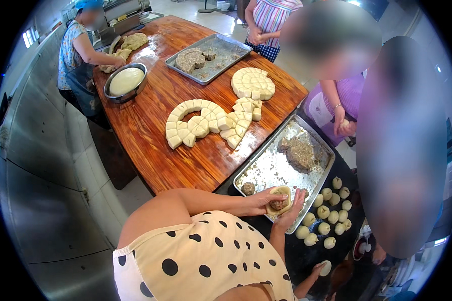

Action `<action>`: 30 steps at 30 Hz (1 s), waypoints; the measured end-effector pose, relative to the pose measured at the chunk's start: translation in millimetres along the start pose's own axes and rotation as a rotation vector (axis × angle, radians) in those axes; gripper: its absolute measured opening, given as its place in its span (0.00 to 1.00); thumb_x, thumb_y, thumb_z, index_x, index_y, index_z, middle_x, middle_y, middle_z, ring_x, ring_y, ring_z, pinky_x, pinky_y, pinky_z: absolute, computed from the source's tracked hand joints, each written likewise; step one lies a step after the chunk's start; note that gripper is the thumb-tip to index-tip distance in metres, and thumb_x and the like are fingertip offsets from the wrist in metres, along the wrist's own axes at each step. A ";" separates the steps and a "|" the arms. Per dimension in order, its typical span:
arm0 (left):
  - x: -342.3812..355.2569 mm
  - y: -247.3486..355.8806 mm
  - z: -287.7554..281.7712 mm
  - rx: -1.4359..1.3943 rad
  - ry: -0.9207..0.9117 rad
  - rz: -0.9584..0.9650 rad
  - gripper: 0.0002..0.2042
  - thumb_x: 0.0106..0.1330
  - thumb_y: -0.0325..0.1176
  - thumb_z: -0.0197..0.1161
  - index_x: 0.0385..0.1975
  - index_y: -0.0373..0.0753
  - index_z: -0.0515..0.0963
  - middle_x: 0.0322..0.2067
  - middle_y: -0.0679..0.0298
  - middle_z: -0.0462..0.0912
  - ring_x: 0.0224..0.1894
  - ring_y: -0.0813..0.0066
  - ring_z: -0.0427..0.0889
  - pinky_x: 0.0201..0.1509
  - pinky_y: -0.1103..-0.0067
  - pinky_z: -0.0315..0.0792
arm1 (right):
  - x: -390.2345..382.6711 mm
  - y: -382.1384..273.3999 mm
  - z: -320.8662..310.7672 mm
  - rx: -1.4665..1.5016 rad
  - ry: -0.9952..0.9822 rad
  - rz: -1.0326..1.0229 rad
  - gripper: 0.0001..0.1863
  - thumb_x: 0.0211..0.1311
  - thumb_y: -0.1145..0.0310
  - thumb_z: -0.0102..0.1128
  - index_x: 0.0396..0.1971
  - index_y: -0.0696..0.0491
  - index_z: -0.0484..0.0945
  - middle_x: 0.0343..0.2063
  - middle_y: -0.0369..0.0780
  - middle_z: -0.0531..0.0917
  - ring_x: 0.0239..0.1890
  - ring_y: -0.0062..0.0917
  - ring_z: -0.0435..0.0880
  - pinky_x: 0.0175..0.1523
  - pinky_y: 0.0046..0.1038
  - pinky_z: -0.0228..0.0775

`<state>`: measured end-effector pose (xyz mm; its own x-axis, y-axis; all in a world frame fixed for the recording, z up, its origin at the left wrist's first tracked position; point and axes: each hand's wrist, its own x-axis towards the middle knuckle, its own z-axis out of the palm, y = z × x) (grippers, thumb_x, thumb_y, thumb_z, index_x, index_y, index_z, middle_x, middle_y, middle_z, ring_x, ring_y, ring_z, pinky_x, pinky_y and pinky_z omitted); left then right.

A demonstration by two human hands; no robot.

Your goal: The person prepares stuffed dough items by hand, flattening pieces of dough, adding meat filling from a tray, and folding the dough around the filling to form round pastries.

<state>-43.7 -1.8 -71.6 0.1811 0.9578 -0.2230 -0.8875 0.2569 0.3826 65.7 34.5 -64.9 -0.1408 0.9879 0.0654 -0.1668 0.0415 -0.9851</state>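
Observation:
A round dough wrapper [285, 190] with a ball of brown filling [278, 204] in its middle is held between my two hands above the near end of a metal tray. My left hand [260, 201] grips the wrapper from the left, its thumb on the filling. Cupped against the wrapper's lower right side is my right hand [289, 214], fingers long and close together. Another filling ball [247, 188] lies in the tray beside my left hand. Farther up the tray [261, 173] sits a larger mound of filling [301, 154].
Several shaped dough balls [333, 216] stand on the dark surface right of the tray. Cut dough pieces [198, 125], a second tray [226, 50] and a dough bowl [126, 83] occupy the wooden table [150, 150]. Co-workers stand around; a person's hand [317, 271] holds dough nearby.

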 end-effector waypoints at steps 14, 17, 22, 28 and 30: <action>-11.6 -23.2 20.3 0.184 0.170 0.086 0.16 0.73 0.38 0.60 0.56 0.43 0.69 0.45 0.66 0.78 0.46 0.78 0.78 0.48 0.78 0.77 | -27.4 -7.6 13.3 -0.036 0.202 -0.072 0.17 0.73 0.71 0.47 0.53 0.65 0.77 0.49 0.43 0.83 0.50 0.26 0.80 0.58 0.28 0.70; -7.5 -25.4 23.3 0.201 0.140 0.104 0.12 0.74 0.38 0.58 0.52 0.42 0.71 0.39 0.68 0.78 0.42 0.79 0.79 0.44 0.79 0.76 | -27.7 -4.9 11.1 -0.161 0.227 -0.161 0.17 0.75 0.71 0.47 0.53 0.63 0.78 0.50 0.44 0.83 0.52 0.28 0.80 0.61 0.29 0.68; 9.4 -21.7 -2.6 0.176 0.166 0.052 0.13 0.73 0.39 0.59 0.51 0.42 0.72 0.42 0.67 0.79 0.42 0.78 0.81 0.44 0.78 0.79 | -17.3 -8.1 -0.2 -0.032 0.018 -0.114 0.26 0.80 0.59 0.38 0.67 0.60 0.64 0.60 0.47 0.77 0.62 0.28 0.73 0.68 0.29 0.60; 17.0 1.5 45.9 0.290 0.172 -0.233 0.34 0.71 0.68 0.41 0.59 0.43 0.70 0.54 0.62 0.76 0.55 0.70 0.78 0.60 0.67 0.74 | 3.9 -1.2 -13.8 -0.112 0.097 0.023 0.24 0.77 0.56 0.45 0.56 0.62 0.76 0.53 0.42 0.82 0.58 0.27 0.77 0.65 0.28 0.62; 26.1 7.0 42.5 0.274 0.108 -0.335 0.35 0.71 0.69 0.39 0.59 0.42 0.69 0.54 0.62 0.76 0.56 0.70 0.78 0.61 0.66 0.74 | 3.6 0.5 -10.6 0.025 0.208 0.034 0.18 0.75 0.61 0.50 0.48 0.61 0.80 0.44 0.40 0.85 0.49 0.23 0.80 0.58 0.25 0.68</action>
<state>-27.2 30.4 -36.6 0.3814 0.8008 -0.4618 -0.6398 0.5893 0.4934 75.4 39.7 -66.9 0.0570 0.9984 -0.0042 -0.1895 0.0067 -0.9819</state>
